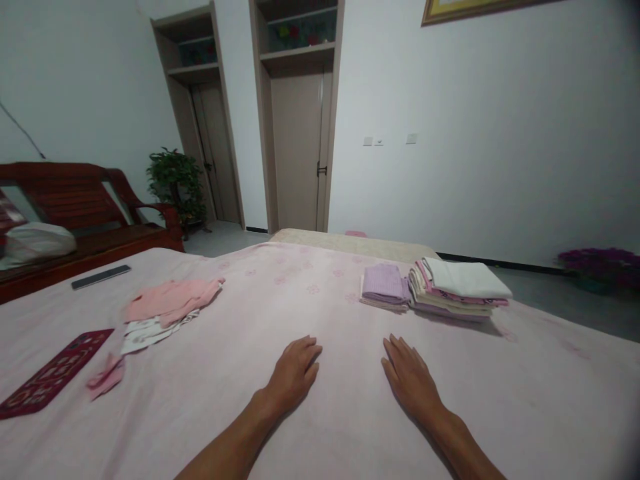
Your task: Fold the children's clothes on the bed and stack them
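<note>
My left hand [293, 373] lies flat on the pink bedsheet [325, 427], fingers loosely stretched, holding nothing. My right hand [407, 377] rests flat beside it, fingers straight and together, also empty. Beyond the right hand stands a stack of folded cloths [457, 288] in white, pink and cream, with a smaller folded lilac cloth [384, 285] to its left. Far left of my left hand lies an unfolded pink garment [170, 300] over a white patterned cloth [145, 333].
A dark red patterned case [53, 373] and a small pink scrap [107, 377] lie at the left edge. A black remote [100, 277] lies further back. A wooden bench [80, 220], potted plant [175, 180] and doors [297, 150] stand behind.
</note>
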A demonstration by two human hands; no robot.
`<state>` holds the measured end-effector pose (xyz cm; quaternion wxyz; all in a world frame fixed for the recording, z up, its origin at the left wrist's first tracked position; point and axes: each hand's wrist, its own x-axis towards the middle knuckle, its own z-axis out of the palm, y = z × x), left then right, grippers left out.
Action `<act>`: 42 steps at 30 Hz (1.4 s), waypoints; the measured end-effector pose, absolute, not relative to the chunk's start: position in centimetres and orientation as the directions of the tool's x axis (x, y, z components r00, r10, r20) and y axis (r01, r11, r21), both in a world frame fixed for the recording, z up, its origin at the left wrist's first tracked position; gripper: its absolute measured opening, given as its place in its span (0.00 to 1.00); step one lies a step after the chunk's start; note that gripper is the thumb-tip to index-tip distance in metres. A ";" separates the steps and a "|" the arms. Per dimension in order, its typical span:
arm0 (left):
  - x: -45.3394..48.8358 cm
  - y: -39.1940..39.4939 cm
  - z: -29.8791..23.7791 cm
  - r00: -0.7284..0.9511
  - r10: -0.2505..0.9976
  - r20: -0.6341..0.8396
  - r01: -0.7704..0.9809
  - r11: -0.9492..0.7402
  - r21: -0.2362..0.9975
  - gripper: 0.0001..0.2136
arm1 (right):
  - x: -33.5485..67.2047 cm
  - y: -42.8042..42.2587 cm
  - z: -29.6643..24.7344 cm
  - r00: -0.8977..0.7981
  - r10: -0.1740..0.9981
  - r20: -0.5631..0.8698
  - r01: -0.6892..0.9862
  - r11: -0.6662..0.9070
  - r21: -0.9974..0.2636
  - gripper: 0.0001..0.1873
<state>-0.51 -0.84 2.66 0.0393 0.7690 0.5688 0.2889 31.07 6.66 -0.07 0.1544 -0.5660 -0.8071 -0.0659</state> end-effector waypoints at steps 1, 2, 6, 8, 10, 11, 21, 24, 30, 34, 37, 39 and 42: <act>-0.5 -0.8 2.5 0.187 0.893 0.409 0.853 -0.354 0.383 0.17 | 31.1 6.6 0.0 -0.319 0.887 0.334 0.931 0.359 -0.064 0.28; -0.4 -0.8 2.4 0.188 0.888 0.420 0.853 -0.360 0.378 0.17 | 31.2 6.6 0.0 -0.328 0.880 0.343 0.927 0.369 -0.061 0.28; -0.2 -0.5 2.1 0.188 0.870 0.455 0.854 -0.374 0.362 0.17 | 31.8 6.6 -0.5 -0.367 0.849 0.381 0.905 0.420 -0.064 0.28; -0.1 -0.4 2.1 0.186 0.869 0.459 0.853 -0.375 0.364 0.17 | 32.1 6.5 -0.7 -0.380 0.835 0.397 0.895 0.441 -0.071 0.27; 0.0 -0.4 2.2 0.185 0.869 0.459 0.849 -0.377 0.371 0.17 | 32.2 6.4 -0.7 -0.385 0.828 0.407 0.888 0.453 -0.082 0.27; 0.0 -0.3 2.3 0.183 0.869 0.460 0.846 -0.377 0.376 0.17 | 32.1 6.3 -0.6 -0.386 0.826 0.410 0.885 0.457 -0.087 0.27; -0.4 -0.1 2.5 0.033 0.915 0.402 0.745 -0.291 0.600 0.19 | 32.0 6.4 -0.5 -0.384 0.828 0.410 0.887 0.454 -0.087 0.27; -1.1 0.3 3.6 -0.056 0.931 0.360 0.677 -0.230 0.699 0.17 | 32.0 6.4 -0.6 -0.385 0.823 0.419 0.886 0.457 -0.084 0.27; -8.5 3.0 5.6 -0.224 0.907 0.357 0.890 0.041 0.454 0.18 | 31.9 6.4 -0.4 -0.388 0.819 0.422 0.883 0.462 -0.085 0.27; -16.1 4.2 7.4 -0.407 0.826 0.389 0.896 0.278 0.347 0.20 | 31.9 6.5 -0.4 -0.379 0.828 0.414 0.883 0.457 -0.105 0.26; -20.7 4.0 8.4 -0.514 0.756 0.406 0.858 0.442 0.263 0.21 | 31.9 6.5 -0.5 -0.376 0.826 0.420 0.884 0.455 -0.105 0.26; -23.0 3.7 8.8 -0.552 0.733 0.397 0.832 0.515 0.206 0.22 | 31.8 6.5 -0.5 -0.372 0.827 0.422 0.887 0.451 -0.102 0.26; -25.5 3.1 8.7 -0.588 0.736 0.335 0.803 0.581 0.134 0.19 | 31.6 6.3 -0.2 -0.366 0.832 0.417 0.891 0.442 -0.101 0.26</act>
